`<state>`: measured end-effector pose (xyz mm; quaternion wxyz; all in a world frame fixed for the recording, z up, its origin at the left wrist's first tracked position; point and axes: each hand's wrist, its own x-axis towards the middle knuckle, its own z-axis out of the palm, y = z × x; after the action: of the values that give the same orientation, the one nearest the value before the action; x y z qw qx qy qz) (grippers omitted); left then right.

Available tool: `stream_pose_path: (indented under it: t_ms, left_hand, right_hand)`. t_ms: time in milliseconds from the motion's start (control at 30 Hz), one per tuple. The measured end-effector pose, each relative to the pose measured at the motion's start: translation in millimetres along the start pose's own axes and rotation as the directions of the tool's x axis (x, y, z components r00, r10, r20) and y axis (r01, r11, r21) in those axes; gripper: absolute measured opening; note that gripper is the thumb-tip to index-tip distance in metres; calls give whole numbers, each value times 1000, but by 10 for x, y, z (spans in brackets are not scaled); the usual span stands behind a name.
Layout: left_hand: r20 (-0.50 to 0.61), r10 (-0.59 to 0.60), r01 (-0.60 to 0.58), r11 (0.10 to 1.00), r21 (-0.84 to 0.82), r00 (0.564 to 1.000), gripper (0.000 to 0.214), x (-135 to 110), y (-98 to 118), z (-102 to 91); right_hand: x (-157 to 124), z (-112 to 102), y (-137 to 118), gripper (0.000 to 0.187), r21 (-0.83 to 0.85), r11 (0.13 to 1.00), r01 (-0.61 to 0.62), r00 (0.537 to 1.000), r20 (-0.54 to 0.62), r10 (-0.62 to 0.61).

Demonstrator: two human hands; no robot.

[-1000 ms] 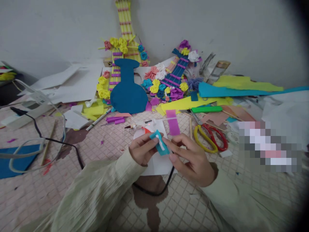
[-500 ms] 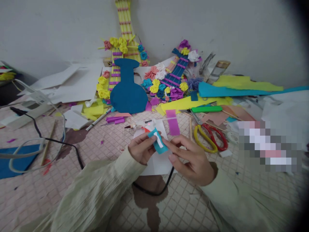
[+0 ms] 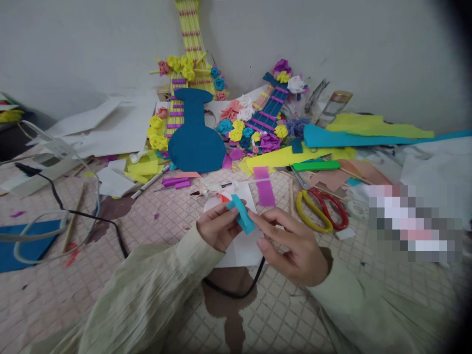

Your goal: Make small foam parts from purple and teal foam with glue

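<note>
My left hand point(image 3: 217, 226) pinches a small teal strip of crepe paper point(image 3: 243, 219), which is folded over lengthwise. With its forefinger stretched out against the right edge of the strip, my right hand point(image 3: 291, 241) keeps its thumb lower down and apart from the paper. Just behind the left fingers lies a white hot glue gun point(image 3: 217, 188), its orange trigger partly covered by the hand. Under both hands is a white sheet of paper point(image 3: 241, 253).
Scissors point(image 3: 313, 211) with yellow and red handles, a green-handled cutter point(image 3: 317, 166) and a purple paper strip point(image 3: 264, 186) lie to the right. A blue guitar-shaped cutout point(image 3: 197, 142) stands behind, near paper flowers point(image 3: 239, 130). A black cord point(image 3: 236, 296) loops in front.
The teal paper has been folded over, covering the white strip that showed on it before. Both hands have stayed in nearly the same place.
</note>
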<state>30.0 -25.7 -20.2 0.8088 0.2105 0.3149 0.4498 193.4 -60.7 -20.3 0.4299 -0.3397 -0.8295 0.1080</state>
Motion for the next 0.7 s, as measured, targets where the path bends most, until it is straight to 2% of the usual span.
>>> stream_pose_path:
  t_ms: [233, 300, 400, 500, 700]
  left_hand:
    - [-90, 66, -63, 998, 29, 994, 11, 24, -27, 15]
    - [-110, 69, -67, 997, 26, 992, 11, 29, -30, 17]
    - [-123, 60, -56, 998, 40, 991, 12, 31, -31, 13]
    - [-114, 48, -41, 997, 66, 992, 14, 23, -29, 11]
    - [-108, 62, -52, 994, 91, 992, 15, -8, -28, 57]
  right_hand:
    - [14, 1, 58, 45, -287, 955, 78, 995, 79, -57]
    - [15, 6, 59, 42, -291, 955, 53, 997, 71, -34]
    - [17, 20, 44, 36, -119, 987, -112, 994, -16, 111]
    - [22, 31, 39, 29, 51, 961, -271, 960, -60, 273]
    - [54, 14, 48, 15, 231, 880, -415, 897, -56, 438]
